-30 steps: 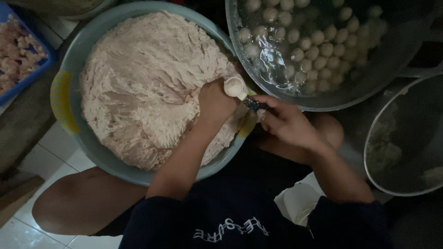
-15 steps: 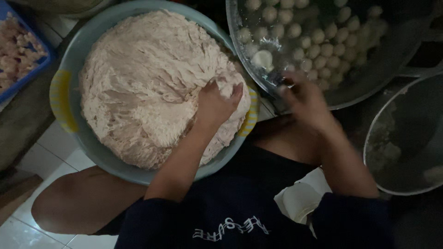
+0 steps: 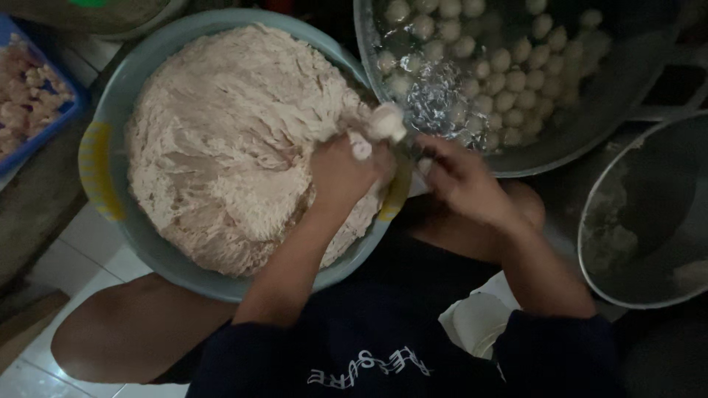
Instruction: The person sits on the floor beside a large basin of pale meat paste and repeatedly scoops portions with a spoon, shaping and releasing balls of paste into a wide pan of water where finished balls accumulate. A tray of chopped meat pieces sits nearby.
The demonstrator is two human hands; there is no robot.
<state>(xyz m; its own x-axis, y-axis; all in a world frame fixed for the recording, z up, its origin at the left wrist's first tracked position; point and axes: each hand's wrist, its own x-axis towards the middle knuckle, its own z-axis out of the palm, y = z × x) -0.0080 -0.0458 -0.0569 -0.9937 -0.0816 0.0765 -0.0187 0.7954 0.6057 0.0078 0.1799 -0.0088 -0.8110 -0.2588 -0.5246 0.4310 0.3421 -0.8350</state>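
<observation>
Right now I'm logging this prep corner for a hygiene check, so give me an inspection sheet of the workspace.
Surface: pale tiled floor; bowls sit low around the seated person.
Job's things: grey-green basin heaped with pale minced paste; a ball of paste squeezed out above the left hand; metal pan of water with many floating balls.
Clutter: blue tray with pinkish pieces; another metal bowl, smeared inside.
Grippers: left hand closed on paste; right hand beside the ball, what it holds cannot be told.
Cables: nothing seen.
Surroundings: dim light, dark sweater, bare knees.
</observation>
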